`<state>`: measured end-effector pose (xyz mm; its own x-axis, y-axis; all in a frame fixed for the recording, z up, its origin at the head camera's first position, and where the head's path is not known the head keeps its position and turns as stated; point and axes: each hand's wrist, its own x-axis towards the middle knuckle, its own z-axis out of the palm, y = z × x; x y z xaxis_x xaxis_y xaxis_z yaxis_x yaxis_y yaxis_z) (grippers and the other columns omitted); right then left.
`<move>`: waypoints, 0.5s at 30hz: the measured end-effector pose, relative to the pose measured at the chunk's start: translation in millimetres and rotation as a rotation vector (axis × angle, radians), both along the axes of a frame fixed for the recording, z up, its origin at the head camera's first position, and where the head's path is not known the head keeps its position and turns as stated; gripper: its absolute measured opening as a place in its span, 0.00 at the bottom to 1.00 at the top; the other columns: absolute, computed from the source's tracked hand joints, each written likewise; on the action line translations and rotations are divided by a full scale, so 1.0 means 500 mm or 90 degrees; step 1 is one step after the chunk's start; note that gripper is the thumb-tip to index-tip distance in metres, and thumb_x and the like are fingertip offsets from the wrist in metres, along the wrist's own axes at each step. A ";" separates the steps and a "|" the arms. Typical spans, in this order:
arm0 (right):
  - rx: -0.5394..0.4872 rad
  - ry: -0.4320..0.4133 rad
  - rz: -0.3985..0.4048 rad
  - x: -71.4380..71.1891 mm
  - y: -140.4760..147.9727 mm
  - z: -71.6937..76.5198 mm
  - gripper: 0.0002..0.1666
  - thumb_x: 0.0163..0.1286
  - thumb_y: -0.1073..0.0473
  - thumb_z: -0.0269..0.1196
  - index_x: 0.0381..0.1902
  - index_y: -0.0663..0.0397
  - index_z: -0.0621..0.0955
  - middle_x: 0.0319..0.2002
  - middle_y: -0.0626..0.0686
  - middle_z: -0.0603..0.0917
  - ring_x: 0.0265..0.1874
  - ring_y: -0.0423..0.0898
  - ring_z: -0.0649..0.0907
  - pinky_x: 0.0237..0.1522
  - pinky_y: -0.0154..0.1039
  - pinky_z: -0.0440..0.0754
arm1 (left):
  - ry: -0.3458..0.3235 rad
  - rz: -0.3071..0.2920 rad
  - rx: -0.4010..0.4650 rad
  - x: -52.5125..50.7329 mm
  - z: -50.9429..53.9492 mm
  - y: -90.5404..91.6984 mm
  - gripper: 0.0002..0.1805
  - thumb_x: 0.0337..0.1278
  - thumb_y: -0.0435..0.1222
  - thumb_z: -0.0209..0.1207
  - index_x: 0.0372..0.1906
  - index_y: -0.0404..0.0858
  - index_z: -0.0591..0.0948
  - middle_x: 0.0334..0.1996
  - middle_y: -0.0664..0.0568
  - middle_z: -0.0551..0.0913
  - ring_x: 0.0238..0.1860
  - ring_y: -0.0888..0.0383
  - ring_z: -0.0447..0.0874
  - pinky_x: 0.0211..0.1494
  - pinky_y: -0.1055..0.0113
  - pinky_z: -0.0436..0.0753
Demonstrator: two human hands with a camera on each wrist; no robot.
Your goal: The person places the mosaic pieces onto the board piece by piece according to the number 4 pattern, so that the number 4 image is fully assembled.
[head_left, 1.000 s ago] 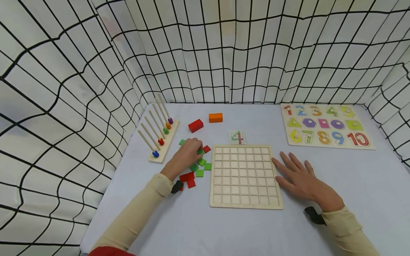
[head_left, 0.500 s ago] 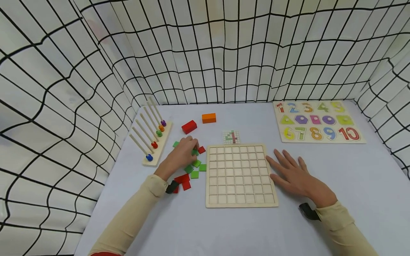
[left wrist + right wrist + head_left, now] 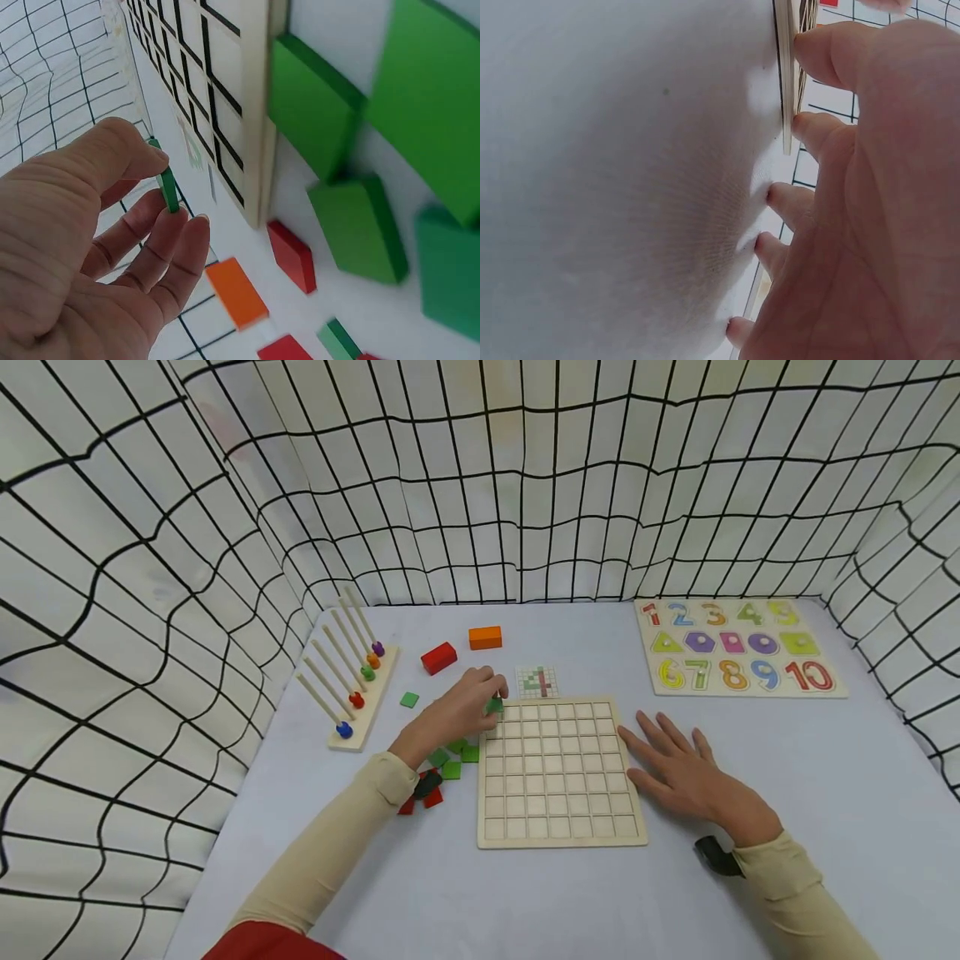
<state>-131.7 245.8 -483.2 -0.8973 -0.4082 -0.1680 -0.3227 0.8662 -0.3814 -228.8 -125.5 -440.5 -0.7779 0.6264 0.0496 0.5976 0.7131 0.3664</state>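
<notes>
Head view: The left hand [image 3: 461,706] pinches one green tile [image 3: 495,704] at the far-left corner of the grid board [image 3: 562,772]. From that grip the board's cells extend rightward and toward the person. The left hand is the nearer to the tile; its long axis, if any, cannot be told. The right hand [image 3: 686,777] lies with fingers spread at the board's right edge, holding nothing. Count: one board, seven cells across its near row; five loose green tiles [image 3: 452,770]; at least two red tiles [image 3: 432,797], partly covered by the black wrist camera [image 3: 428,784], so the total is uncertain; one red block [image 3: 438,658]; one orange block [image 3: 485,638]; one pattern card [image 3: 537,682]; one peg stand [image 3: 367,697] with five beads; one number puzzle [image 3: 738,647] with ten number pieces and five shapes.

Left wrist view: The grip is narrow, thumb against fingertips, with the green tile edge-on between them and apart from the board. One red tile lies just beside the board's corner.

Right wrist view: Two digits touch the board's edge.
</notes>
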 end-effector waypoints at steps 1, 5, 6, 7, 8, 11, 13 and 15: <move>-0.002 -0.001 0.000 0.000 0.000 0.001 0.41 0.83 0.36 0.53 0.86 0.40 0.60 0.88 0.61 0.51 0.87 0.69 0.47 0.77 0.81 0.38 | 0.003 -0.009 0.001 -0.001 0.001 0.009 0.13 0.64 0.26 0.62 0.52 0.32 0.82 0.45 0.43 0.81 0.48 0.48 0.74 0.52 0.60 0.80; -0.008 0.004 0.001 0.002 -0.001 0.005 0.41 0.83 0.37 0.53 0.86 0.41 0.61 0.88 0.61 0.51 0.87 0.69 0.47 0.76 0.81 0.39 | -0.003 -0.032 -0.001 -0.008 0.002 0.047 0.13 0.66 0.26 0.62 0.53 0.32 0.81 0.47 0.43 0.80 0.50 0.47 0.74 0.53 0.59 0.80; -0.009 0.005 0.000 0.002 -0.001 0.006 0.41 0.83 0.37 0.53 0.86 0.41 0.61 0.88 0.61 0.52 0.86 0.69 0.47 0.76 0.81 0.39 | -0.010 -0.033 -0.005 -0.009 0.002 0.056 0.13 0.67 0.27 0.62 0.54 0.32 0.81 0.48 0.43 0.80 0.51 0.47 0.74 0.54 0.59 0.80; -0.008 0.005 0.000 0.002 -0.001 0.006 0.41 0.83 0.37 0.53 0.86 0.41 0.61 0.88 0.61 0.52 0.86 0.69 0.47 0.77 0.81 0.39 | -0.018 -0.034 -0.012 -0.010 0.003 0.066 0.13 0.68 0.27 0.62 0.55 0.33 0.81 0.49 0.43 0.80 0.52 0.47 0.74 0.55 0.58 0.81; -0.007 0.007 0.001 0.003 -0.002 0.007 0.41 0.83 0.37 0.53 0.86 0.41 0.61 0.88 0.62 0.52 0.86 0.69 0.48 0.77 0.81 0.40 | -0.024 -0.034 -0.016 -0.012 0.002 0.074 0.13 0.69 0.28 0.61 0.56 0.33 0.81 0.50 0.43 0.80 0.53 0.47 0.74 0.56 0.58 0.81; -0.007 0.008 0.002 0.003 -0.003 0.007 0.41 0.83 0.37 0.54 0.86 0.41 0.62 0.88 0.62 0.52 0.86 0.70 0.48 0.76 0.81 0.40 | -0.014 -0.049 -0.026 -0.016 -0.001 0.095 0.12 0.69 0.27 0.61 0.55 0.34 0.81 0.50 0.43 0.80 0.52 0.47 0.73 0.56 0.58 0.79; -0.004 0.009 0.003 0.004 -0.004 0.008 0.41 0.83 0.37 0.54 0.86 0.41 0.62 0.88 0.62 0.52 0.86 0.69 0.49 0.76 0.81 0.41 | -0.004 -0.060 -0.024 -0.018 -0.003 0.105 0.11 0.69 0.27 0.61 0.53 0.34 0.81 0.49 0.43 0.80 0.50 0.48 0.72 0.55 0.58 0.78; -0.006 0.012 0.004 0.003 -0.004 0.008 0.40 0.83 0.37 0.54 0.86 0.41 0.62 0.87 0.62 0.52 0.86 0.69 0.49 0.76 0.81 0.41 | 0.004 -0.071 -0.023 -0.021 -0.003 0.114 0.09 0.69 0.27 0.61 0.51 0.33 0.80 0.48 0.43 0.79 0.49 0.48 0.72 0.54 0.59 0.76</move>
